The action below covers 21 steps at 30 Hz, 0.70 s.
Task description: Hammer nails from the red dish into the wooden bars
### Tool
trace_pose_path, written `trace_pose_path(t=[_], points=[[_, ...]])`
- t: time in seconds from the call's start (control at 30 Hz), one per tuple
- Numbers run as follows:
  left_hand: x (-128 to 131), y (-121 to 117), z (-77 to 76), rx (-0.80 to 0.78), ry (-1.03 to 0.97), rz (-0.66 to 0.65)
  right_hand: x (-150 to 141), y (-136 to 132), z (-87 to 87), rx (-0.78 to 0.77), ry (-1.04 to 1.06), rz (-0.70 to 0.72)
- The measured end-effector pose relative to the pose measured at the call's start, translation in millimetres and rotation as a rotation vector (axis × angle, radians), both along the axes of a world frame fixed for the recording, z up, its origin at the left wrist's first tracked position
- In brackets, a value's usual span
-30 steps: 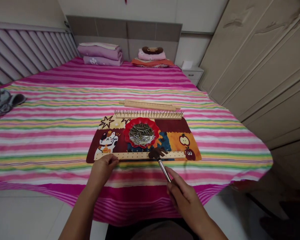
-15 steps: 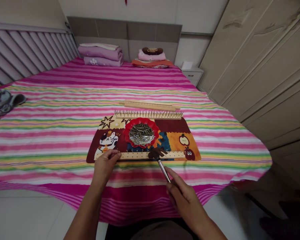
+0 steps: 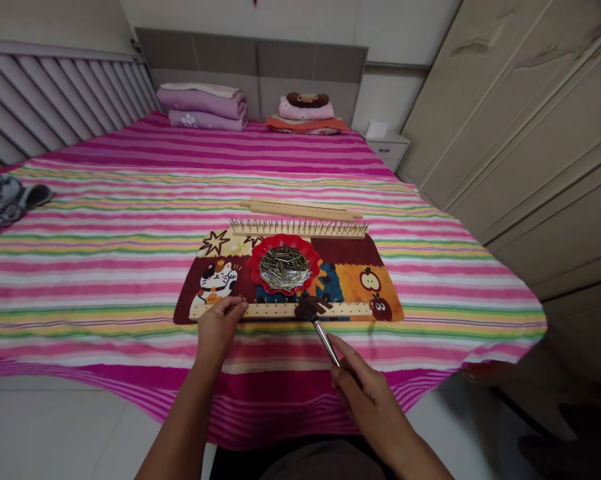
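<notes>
My right hand (image 3: 367, 393) is wrapped around the metal handle of a claw hammer (image 3: 325, 343). The hammer's dark head rests over a pale wooden strip (image 3: 280, 311) along the mat's near edge. Small holes run along this strip, and several nails stand in its far side. At the strip's left part, my left hand (image 3: 221, 325) has its thumb and fingers pinched together; anything between the fingertips is too small to make out. Just beyond the strip, a red scalloped bowl (image 3: 254, 263) holds a heap of loose nails (image 3: 285, 267).
A patterned mat (image 3: 337, 252) lies under the bowl on the striped bedspread (image 3: 105, 267). Behind it sits a wooden strip bristling with upright nails (image 3: 300, 230), then more bare strips (image 3: 300, 209). Folded bedding (image 3: 203, 110) is by the headboard; grey cloth (image 3: 7, 200) lies left.
My left hand has shifted slightly right along the strip, still pinched. The hammer head has moved a little to the left.
</notes>
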<state>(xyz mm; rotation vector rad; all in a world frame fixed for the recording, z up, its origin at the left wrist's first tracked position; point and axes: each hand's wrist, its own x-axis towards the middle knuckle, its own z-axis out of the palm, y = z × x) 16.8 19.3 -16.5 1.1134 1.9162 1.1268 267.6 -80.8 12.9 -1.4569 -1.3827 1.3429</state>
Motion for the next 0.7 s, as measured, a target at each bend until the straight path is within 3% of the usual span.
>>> trace_pose_path(t=[0.2, 0.4, 0.7], points=[[2, -1, -2.4, 0.018, 0.025, 0.009, -1, 0, 4.5, 0.009, -0.01, 0.009], [4, -3, -10.6, 0.089, 0.249, -0.058, -13, 7, 12.8, 0.048, 0.008, 0.094], [3, -4, -19.9, 0.159, 0.32, -0.082, -55, 46, 21.6, 0.323, -0.118, 0.26]])
